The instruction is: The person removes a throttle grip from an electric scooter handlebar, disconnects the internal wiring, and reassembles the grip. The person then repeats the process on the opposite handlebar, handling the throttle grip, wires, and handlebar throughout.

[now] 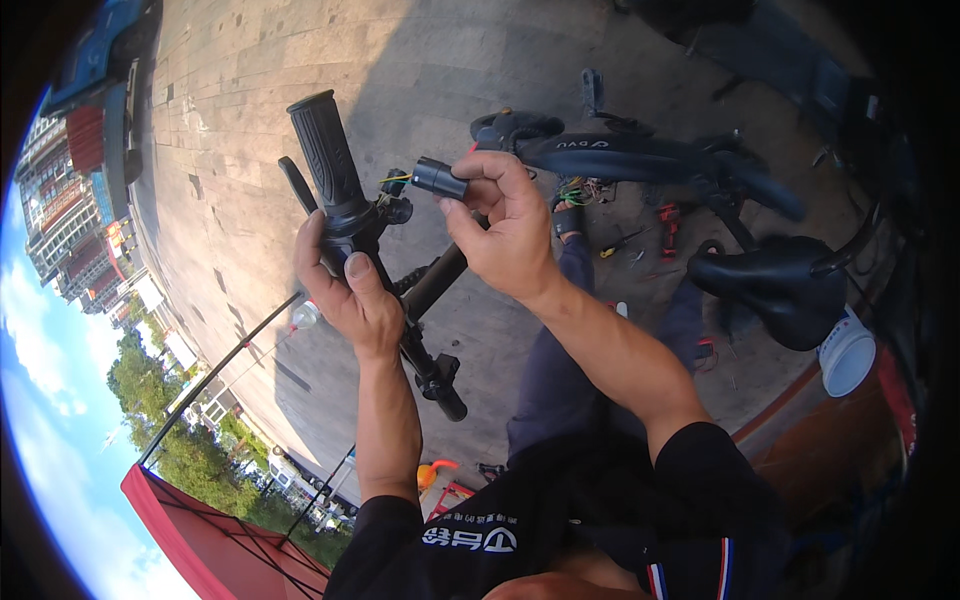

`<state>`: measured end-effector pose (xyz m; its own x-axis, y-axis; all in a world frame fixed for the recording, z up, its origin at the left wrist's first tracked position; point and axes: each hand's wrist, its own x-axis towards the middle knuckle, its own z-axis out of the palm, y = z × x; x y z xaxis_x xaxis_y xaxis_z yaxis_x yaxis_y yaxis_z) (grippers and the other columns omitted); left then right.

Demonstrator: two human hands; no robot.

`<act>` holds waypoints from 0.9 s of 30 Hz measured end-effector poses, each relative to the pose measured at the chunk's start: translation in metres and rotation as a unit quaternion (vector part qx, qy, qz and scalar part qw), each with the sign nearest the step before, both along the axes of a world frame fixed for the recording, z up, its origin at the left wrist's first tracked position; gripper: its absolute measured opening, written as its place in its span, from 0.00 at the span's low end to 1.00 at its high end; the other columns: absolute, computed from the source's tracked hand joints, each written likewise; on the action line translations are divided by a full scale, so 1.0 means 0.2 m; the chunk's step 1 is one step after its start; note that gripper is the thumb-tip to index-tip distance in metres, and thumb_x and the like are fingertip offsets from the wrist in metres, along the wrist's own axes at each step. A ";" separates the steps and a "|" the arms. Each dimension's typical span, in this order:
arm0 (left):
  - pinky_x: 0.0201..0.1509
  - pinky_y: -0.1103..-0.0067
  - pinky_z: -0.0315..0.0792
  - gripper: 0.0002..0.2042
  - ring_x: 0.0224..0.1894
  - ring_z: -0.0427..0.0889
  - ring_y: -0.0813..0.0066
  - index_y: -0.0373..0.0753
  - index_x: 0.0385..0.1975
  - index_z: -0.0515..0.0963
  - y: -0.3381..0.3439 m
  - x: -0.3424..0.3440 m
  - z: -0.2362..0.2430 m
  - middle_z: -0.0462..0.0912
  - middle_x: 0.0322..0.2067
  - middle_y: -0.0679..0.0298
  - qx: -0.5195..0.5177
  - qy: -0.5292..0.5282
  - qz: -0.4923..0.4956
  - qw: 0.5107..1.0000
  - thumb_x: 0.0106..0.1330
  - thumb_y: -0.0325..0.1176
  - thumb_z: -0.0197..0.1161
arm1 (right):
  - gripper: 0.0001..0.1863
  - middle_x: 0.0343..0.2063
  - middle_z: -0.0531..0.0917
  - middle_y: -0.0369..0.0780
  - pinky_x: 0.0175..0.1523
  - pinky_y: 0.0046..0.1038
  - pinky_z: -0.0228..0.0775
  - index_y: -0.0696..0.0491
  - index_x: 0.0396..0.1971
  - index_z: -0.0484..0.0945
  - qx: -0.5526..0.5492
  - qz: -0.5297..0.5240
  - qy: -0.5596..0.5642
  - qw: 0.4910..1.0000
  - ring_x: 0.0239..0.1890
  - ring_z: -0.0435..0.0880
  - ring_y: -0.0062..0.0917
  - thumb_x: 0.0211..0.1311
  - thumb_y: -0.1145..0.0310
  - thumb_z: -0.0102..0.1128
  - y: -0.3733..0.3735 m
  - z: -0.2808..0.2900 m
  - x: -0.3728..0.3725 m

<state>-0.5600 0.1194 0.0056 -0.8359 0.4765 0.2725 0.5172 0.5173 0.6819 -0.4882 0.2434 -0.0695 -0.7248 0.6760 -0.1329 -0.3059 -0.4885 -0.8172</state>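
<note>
My left hand (352,300) is closed around the black handlebar (372,238), just below its ribbed rubber grip (325,145). A brake lever (296,185) stands beside that grip. Between finger and thumb, my right hand (505,228) pinches a short black cylinder (438,178) with a stepped end, held up near the bar. Thin yellow-green wires run by its end, close to a small black clamp-like part (398,208) on the handlebar. Whether the wires join the cylinder I cannot tell. The bar's other end (445,398) points down toward my body.
A dark bike frame (610,155) and black saddle (775,285) lie to the right. On the paved ground are a red power tool (669,230), a yellow-handled screwdriver (612,250) and bunched wires (585,192). A white bucket (847,357) stands far right; a red canopy (200,530) is lower left.
</note>
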 end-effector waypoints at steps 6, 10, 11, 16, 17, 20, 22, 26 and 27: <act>0.60 0.72 0.68 0.27 0.52 0.75 0.64 0.28 0.61 0.59 0.01 0.00 0.02 0.71 0.52 0.49 -0.022 -0.007 0.002 1.000 0.73 0.45 0.50 | 0.17 0.44 0.76 0.41 0.47 0.22 0.79 0.59 0.42 0.74 0.005 -0.042 0.032 0.999 0.44 0.82 0.23 0.52 0.87 0.58 0.00 0.04 -0.02; 0.63 0.71 0.61 0.29 0.56 0.70 0.65 0.27 0.59 0.64 0.03 0.00 0.00 0.70 0.54 0.51 0.008 -0.010 0.017 1.000 0.71 0.48 0.51 | 0.16 0.43 0.78 0.43 0.45 0.25 0.80 0.58 0.40 0.78 0.071 -0.045 0.028 0.996 0.43 0.83 0.29 0.49 0.85 0.60 0.02 0.05 -0.03; 0.63 0.72 0.61 0.28 0.56 0.70 0.65 0.27 0.59 0.64 0.03 0.00 0.00 0.70 0.54 0.51 0.010 -0.013 0.016 1.000 0.71 0.48 0.51 | 0.16 0.43 0.78 0.43 0.45 0.26 0.80 0.58 0.40 0.78 0.109 -0.045 0.020 0.993 0.43 0.83 0.31 0.49 0.84 0.61 0.03 0.05 -0.03; 0.62 0.72 0.63 0.27 0.56 0.70 0.66 0.27 0.59 0.63 0.03 0.01 0.01 0.70 0.54 0.51 0.012 -0.017 0.024 0.999 0.71 0.45 0.52 | 0.17 0.41 0.81 0.44 0.44 0.31 0.78 0.55 0.40 0.80 0.212 -0.044 -0.012 0.976 0.42 0.83 0.39 0.46 0.81 0.64 0.04 0.06 -0.04; 0.62 0.72 0.63 0.27 0.56 0.70 0.66 0.27 0.60 0.63 0.03 0.00 0.02 0.70 0.54 0.51 0.008 -0.012 0.021 1.000 0.70 0.44 0.53 | 0.17 0.41 0.80 0.43 0.43 0.31 0.78 0.55 0.40 0.80 0.222 -0.039 -0.014 0.974 0.41 0.83 0.39 0.46 0.81 0.64 0.05 0.06 -0.04; 0.61 0.72 0.65 0.27 0.54 0.72 0.66 0.27 0.60 0.62 0.03 -0.01 0.02 0.71 0.53 0.51 -0.008 -0.002 0.012 1.000 0.71 0.45 0.52 | 0.17 0.40 0.80 0.43 0.42 0.31 0.78 0.55 0.40 0.80 0.250 -0.024 -0.015 0.968 0.39 0.83 0.38 0.47 0.81 0.64 0.07 0.08 -0.02; 0.57 0.73 0.69 0.28 0.50 0.76 0.66 0.28 0.61 0.60 0.03 -0.02 0.02 0.73 0.51 0.50 -0.025 0.010 -0.001 1.000 0.72 0.47 0.50 | 0.16 0.39 0.79 0.42 0.41 0.32 0.78 0.55 0.39 0.80 0.261 -0.015 -0.009 0.965 0.38 0.83 0.37 0.47 0.81 0.64 0.09 0.08 -0.02; 0.59 0.72 0.66 0.28 0.53 0.74 0.66 0.28 0.60 0.61 0.04 -0.02 0.02 0.72 0.52 0.51 -0.010 0.002 0.002 1.000 0.71 0.46 0.50 | 0.16 0.38 0.78 0.42 0.39 0.31 0.78 0.55 0.39 0.80 0.282 -0.004 -0.009 0.959 0.36 0.83 0.36 0.47 0.82 0.64 0.11 0.10 -0.02; 0.62 0.71 0.63 0.27 0.55 0.72 0.65 0.27 0.60 0.62 0.04 -0.02 0.02 0.71 0.54 0.51 -0.004 -0.002 0.008 1.000 0.71 0.44 0.51 | 0.16 0.38 0.78 0.42 0.39 0.31 0.77 0.55 0.38 0.80 0.290 0.001 -0.010 0.957 0.36 0.83 0.36 0.47 0.82 0.64 0.11 0.10 -0.02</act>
<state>-0.5631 0.1275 0.0089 -0.8440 0.4657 0.2660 0.5068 0.5304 0.6796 -0.4927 0.2658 -0.0487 -0.7280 0.6381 0.2508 -0.2875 0.0481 -0.9566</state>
